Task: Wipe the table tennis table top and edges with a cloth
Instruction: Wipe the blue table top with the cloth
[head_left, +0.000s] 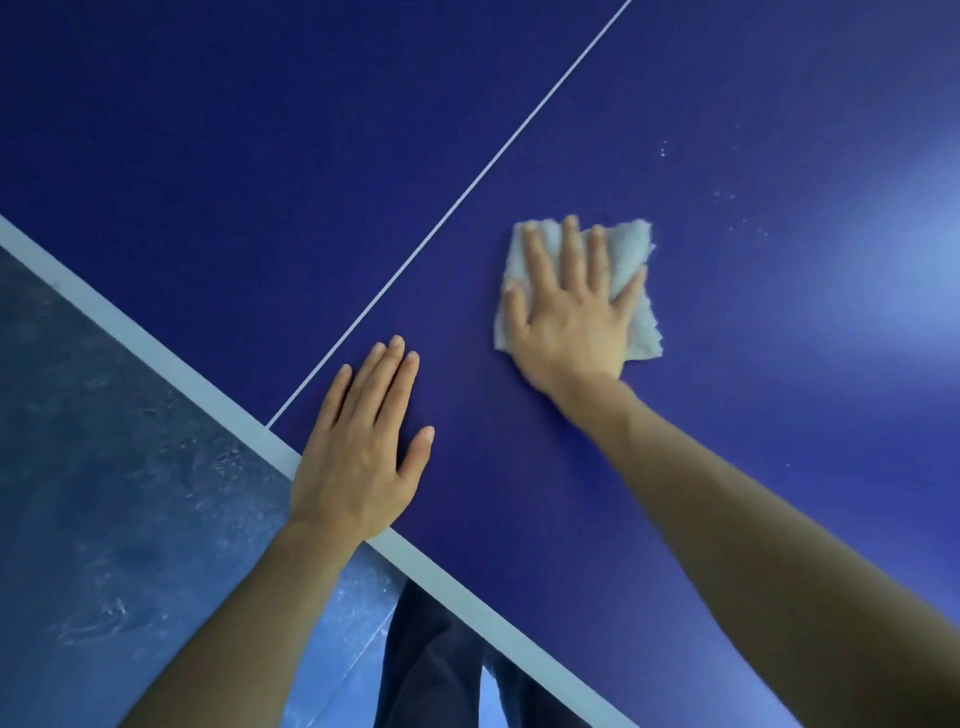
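Note:
The dark blue table tennis table top (260, 156) fills most of the view, with a thin white centre line (467, 192) and a white band along its near edge (156, 348). A pale grey-white cloth (631, 249) lies flat on the top to the right of the centre line. My right hand (569, 317) presses flat on the cloth, fingers spread, covering its middle. My left hand (363, 447) rests flat on the bare top by the near edge, holding nothing, fingers close together.
Small white specks (727, 197) dot the top beyond and right of the cloth. Bright glare (904, 270) lies on the right part of the top. A scuffed blue-grey floor (104, 493) lies beyond the edge at the lower left. My dark trouser legs (431, 665) stand against the edge.

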